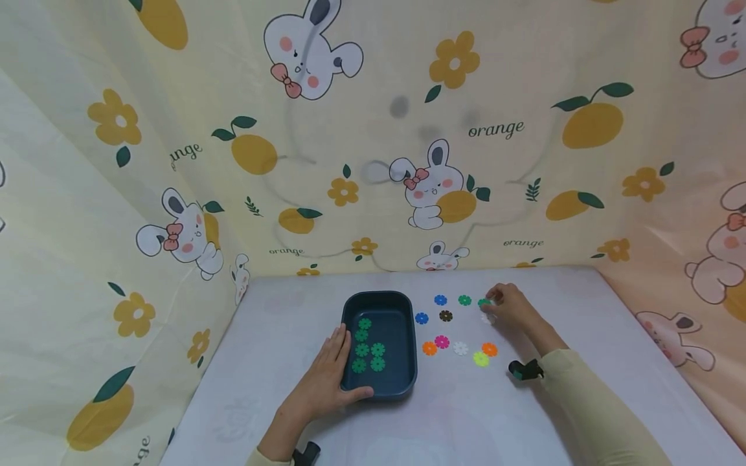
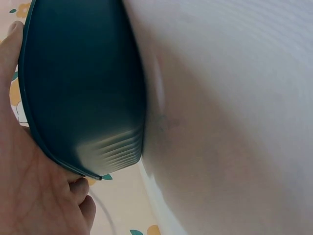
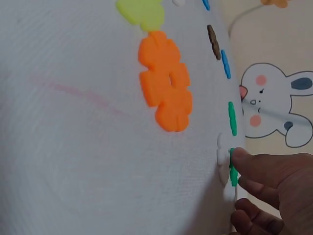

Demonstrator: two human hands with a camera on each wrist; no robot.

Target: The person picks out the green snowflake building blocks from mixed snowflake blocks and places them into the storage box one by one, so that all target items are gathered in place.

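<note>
Flat against the left side of a dark blue-green tray [image 1: 387,388] lie the fingers of my left hand [image 1: 320,382]; its thumb reaches along the near rim. Several green flower-shaped discs [image 1: 377,349] lie inside the tray, toward its left. My right hand [image 1: 513,310] pinches another green flower-shaped disc [image 3: 233,169] at the far right of the group on the table. The thumb is on this disc's edge in the right wrist view. Close beside it is a white disc [image 3: 222,159], partly covered by the hand in the head view.
Right of the tray lie other flower-shaped discs: a green disc [image 1: 464,300], blue discs [image 1: 440,300], a brown disc [image 1: 445,316], a pink disc [image 1: 441,342], orange discs [image 1: 489,349], a yellow-green disc [image 1: 480,359] and a white disc [image 1: 460,349]. A printed cloth [image 1: 361,142] hangs behind the table.
</note>
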